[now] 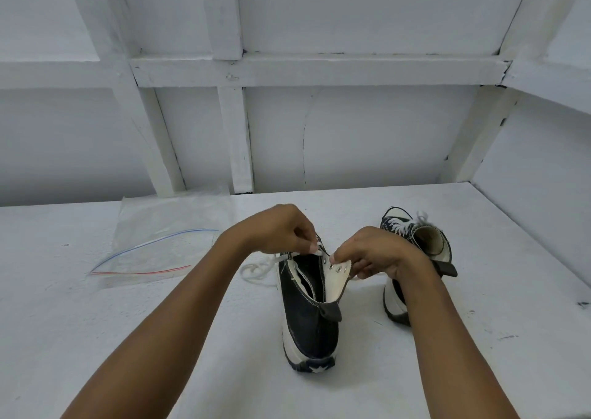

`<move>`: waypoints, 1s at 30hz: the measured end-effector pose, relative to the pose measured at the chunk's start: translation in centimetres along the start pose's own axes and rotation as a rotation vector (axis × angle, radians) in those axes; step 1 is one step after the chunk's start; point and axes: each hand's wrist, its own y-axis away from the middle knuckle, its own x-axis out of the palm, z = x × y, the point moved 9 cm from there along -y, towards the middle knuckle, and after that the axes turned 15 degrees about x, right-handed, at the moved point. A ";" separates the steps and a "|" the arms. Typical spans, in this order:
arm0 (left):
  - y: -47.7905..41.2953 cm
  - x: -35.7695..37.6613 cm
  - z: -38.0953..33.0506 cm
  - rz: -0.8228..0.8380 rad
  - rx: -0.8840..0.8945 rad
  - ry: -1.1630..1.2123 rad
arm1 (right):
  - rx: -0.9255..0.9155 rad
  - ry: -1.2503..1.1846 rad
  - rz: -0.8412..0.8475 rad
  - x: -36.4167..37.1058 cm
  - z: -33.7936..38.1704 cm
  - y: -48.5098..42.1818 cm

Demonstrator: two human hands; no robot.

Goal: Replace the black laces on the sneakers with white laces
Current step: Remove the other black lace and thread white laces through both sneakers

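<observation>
the left hand is pinching the white lace at the near sneaker on the table; the right hand is gripping its eyelet flap, fingers curled closed.

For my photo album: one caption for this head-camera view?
Left hand threads white lace into near black canvas sneaker; right hand folds its eyelet flap open.

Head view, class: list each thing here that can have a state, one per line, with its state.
Near sneaker: upright on the table, partly laced, its right flap folded out.
White lace: loose end looped on the table.
Far sneaker: laced in white.
Plastic bag: lying flat.
Left hand: pinching the lace.
Right hand: holding the eyelet flap.
</observation>
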 end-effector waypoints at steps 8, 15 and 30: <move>-1.3 1.6 -0.1 0.067 -0.002 -0.128 | -0.005 -0.023 -0.010 -0.1 -0.1 -0.9; -1.5 1.8 0.3 0.034 0.007 -0.115 | -0.007 -0.056 0.017 -0.1 -0.1 -1.2; -0.3 1.3 0.4 0.033 -0.042 0.321 | -0.033 0.116 0.015 1.0 -0.1 -1.5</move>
